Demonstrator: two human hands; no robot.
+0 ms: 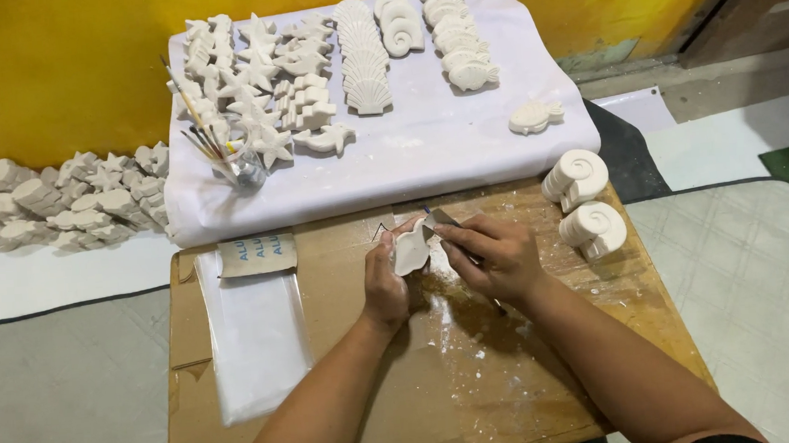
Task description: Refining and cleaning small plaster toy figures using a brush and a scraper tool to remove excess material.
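Gripping a white plaster piece (410, 248) in my left hand (386, 282), I am scraping its edge with a blade (441, 218) pinched in my right hand (494, 256); turning it to the next edge needs care.

I see a low wooden tabletop (555, 395), its surface covered in brown cardboard and dusted with white powder and flakes. On its left part lies a clear plastic sheet (256, 337), with a strip of sandpaper (257, 255) just above it at the far edge. At the right far corner stand two stacks of white spiral shell casts (586, 203), one just behind the other. Beyond the tabletop, a white cloth (426, 145) on the floor carries rows of plaster starfish, scallops and fish, plus a glass of brushes (244, 167). More casts are heaped (60, 203) against the yellow wall.
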